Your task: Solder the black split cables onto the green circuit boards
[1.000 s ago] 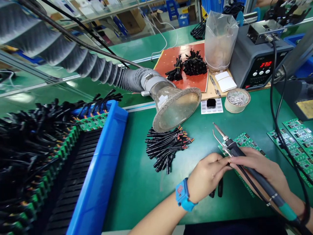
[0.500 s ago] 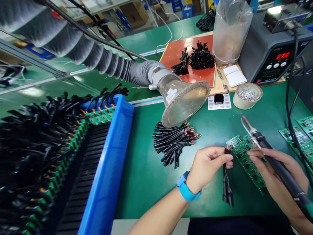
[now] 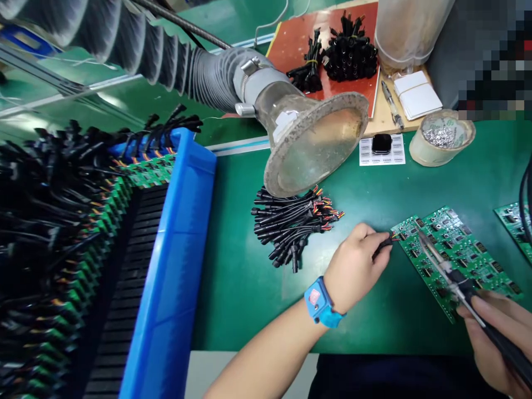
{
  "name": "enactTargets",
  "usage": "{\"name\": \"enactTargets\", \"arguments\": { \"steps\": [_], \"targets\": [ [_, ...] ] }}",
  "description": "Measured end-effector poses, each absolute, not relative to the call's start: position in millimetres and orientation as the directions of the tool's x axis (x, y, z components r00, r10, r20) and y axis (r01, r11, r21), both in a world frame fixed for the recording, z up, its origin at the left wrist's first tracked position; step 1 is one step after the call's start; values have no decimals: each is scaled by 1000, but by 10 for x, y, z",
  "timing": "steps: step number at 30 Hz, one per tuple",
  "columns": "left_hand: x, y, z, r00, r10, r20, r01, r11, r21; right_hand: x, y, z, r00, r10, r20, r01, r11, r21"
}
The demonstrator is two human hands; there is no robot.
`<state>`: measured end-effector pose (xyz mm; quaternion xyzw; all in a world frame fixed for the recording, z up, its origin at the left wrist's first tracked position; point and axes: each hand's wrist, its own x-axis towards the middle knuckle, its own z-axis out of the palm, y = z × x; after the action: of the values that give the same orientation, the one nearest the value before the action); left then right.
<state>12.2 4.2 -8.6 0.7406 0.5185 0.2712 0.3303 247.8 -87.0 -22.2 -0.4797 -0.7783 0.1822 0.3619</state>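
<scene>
My left hand (image 3: 357,263), with a blue wrist strap (image 3: 321,303), pinches a short black cable (image 3: 384,242) and holds its coloured wire ends against the left corner of a green circuit board (image 3: 453,255) lying on the green mat. My right hand (image 3: 499,332) grips a soldering iron (image 3: 453,272) at the lower right; its metal tip lies over the board near the cable end. A loose pile of similar black cables (image 3: 293,224) lies just left of my left hand.
A fume extractor hose with a clear funnel (image 3: 311,141) hangs over the mat. A blue bin (image 3: 174,266) of boards with cables fills the left. A tape roll holding solder bits (image 3: 441,141), a black-cable bundle (image 3: 349,52) on a red mat, and more boards (image 3: 513,219) sit behind and to the right.
My left hand has carried the cable from hanging in the air down to the board's corner. The soldering iron has swung down so its tip is over the board. The view shifted downward.
</scene>
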Motion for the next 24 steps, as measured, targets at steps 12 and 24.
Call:
{"name": "enactTargets", "arguments": {
  "steps": [12,24],
  "targets": [
    [95,60,-91,403,915,19,624,-290,726,2231,-700,-43,-439,802,404,619,596,-511],
    [118,47,-81,372,928,8,646,-265,716,2167,-640,0,-442,765,469,633,636,-441]
  ]
}}
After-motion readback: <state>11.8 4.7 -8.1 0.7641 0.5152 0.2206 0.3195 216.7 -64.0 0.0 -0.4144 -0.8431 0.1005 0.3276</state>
